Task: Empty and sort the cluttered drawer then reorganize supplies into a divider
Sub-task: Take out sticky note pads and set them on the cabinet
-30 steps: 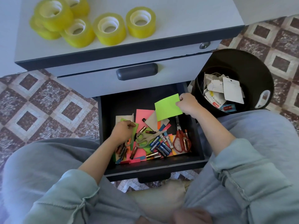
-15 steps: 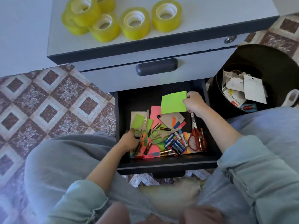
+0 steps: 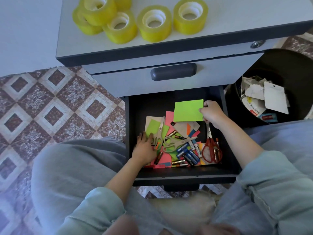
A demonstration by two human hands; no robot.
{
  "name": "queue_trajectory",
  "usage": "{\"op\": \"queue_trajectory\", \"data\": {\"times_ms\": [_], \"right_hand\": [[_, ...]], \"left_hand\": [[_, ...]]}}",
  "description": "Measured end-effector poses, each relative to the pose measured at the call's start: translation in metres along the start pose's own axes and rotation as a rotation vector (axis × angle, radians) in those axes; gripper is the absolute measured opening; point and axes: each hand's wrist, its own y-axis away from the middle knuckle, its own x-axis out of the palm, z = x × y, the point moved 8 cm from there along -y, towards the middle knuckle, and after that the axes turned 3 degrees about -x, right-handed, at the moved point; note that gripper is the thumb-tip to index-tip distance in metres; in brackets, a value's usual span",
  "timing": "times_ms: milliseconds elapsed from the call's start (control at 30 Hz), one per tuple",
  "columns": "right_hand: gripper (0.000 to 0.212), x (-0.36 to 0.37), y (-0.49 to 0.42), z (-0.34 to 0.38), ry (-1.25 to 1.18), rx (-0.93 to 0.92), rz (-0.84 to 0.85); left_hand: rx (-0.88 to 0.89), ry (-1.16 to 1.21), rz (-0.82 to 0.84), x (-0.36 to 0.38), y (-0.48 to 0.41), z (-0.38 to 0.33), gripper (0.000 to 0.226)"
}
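Our left hand [image 3: 144, 150] had drawn nearer, lying flat beside the scissors [image 3: 160, 131], whose blades might nick it; our right hand [image 3: 212, 114] pinched the green note [image 3: 188, 110].

From my remote view, the tape rolls [image 3: 100, 11] at twelve o'clock are cut by the top edge, and the dark bin [image 3: 296, 68] at three o'clock runs off the right edge. Inside the drawer [image 3: 186, 173], the green note [image 3: 188, 110] covers part of the pink paper [image 3: 169, 117], the right hand [image 3: 212, 114] hides the tips of the red scissors [image 3: 210, 150], and the left hand [image 3: 145, 149] covers clutter at nine o'clock. Print on the batteries [image 3: 188, 154] is too small to read, and blurred shapes [image 3: 169, 226] sit at six o'clock.
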Motion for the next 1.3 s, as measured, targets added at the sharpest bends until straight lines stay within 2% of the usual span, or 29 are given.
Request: {"op": "queue_trajectory", "data": {"times_ms": [67, 167, 300, 367, 400, 467, 567, 667, 733, 1033, 1133, 1300], "right_hand": [[0.016, 0.002, -0.001, -0.001, -0.007, 0.009, 0.001], [0.016, 0.005, -0.002, -0.002, -0.013, 0.014, 0.016], [0.015, 0.006, 0.0, -0.002, 0.012, 0.014, 0.023], [0.014, 0.004, 0.001, -0.002, 0.018, 0.009, 0.019], [0.014, 0.003, 0.001, -0.003, 0.02, 0.007, 0.014], [0.013, 0.002, -0.001, -0.003, 0.023, 0.004, 0.006], [0.012, 0.004, -0.001, -0.004, 0.03, 0.001, 0.012], [0.012, 0.005, 0.001, -0.005, 0.022, 0.005, 0.02], [0.012, 0.004, 0.002, -0.005, 0.021, 0.004, 0.017], [0.031, 0.0, 0.004, -0.005, 0.051, 0.01, 0.004], [0.026, 0.0, 0.004, -0.004, 0.052, 0.007, 0.004], [0.021, 0.002, 0.008, -0.002, 0.065, 0.008, 0.018]], "left_hand": [[0.051, 0.049, -0.062, -0.006, 0.001, -0.002, 0.06], [0.042, 0.345, -0.182, -0.025, -0.001, 0.006, 0.042], [-0.125, 1.036, -0.101, -0.029, -0.012, 0.02, 0.037], [-0.102, 1.314, -0.035, -0.034, -0.012, 0.012, 0.043], [-0.071, 1.36, -0.018, -0.037, -0.011, 0.008, 0.048], [-0.029, 1.241, -0.026, -0.044, -0.011, 0.005, 0.055], [-0.069, 0.604, -0.14, -0.053, -0.013, 0.014, 0.046], [0.003, 0.048, 0.04, -0.028, -0.011, 0.009, 0.039], [0.059, -0.136, 0.084, -0.012, -0.01, 0.006, 0.041], [0.091, -0.398, 0.101, -0.008, -0.013, 0.001, 0.032], [0.135, -0.37, 0.011, -0.018, -0.005, -0.005, 0.028], [0.12, -0.228, 0.046, -0.027, 0.001, -0.007, 0.019]]}}
